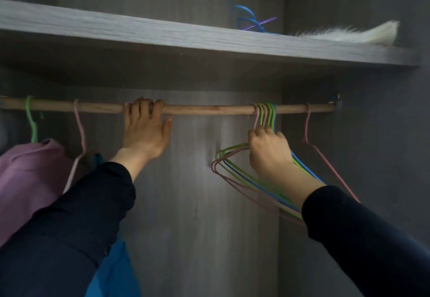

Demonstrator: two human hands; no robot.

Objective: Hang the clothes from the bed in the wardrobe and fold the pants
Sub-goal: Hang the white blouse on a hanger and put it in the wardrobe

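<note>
A wooden rail [209,109] runs across the wardrobe. My left hand [145,131] grips the rail near its middle, fingers curled over the top. My right hand [270,152] holds the necks of a bunch of several empty wire hangers [235,171], green, pink and blue, hooked on the rail to the right. A single pink empty hanger [325,154] hangs further right. At the left, a purple garment [30,175] hangs on a green hanger [32,122], and a blue garment [114,271] hangs below a pale pink hanger [80,131], partly hidden by my left sleeve.
A grey shelf [162,33] sits above the rail, with blue and purple hangers [250,20] and a white furry item [349,33] on it. The wardrobe's side wall [372,133] stands close at the right. The rail between my hands is bare.
</note>
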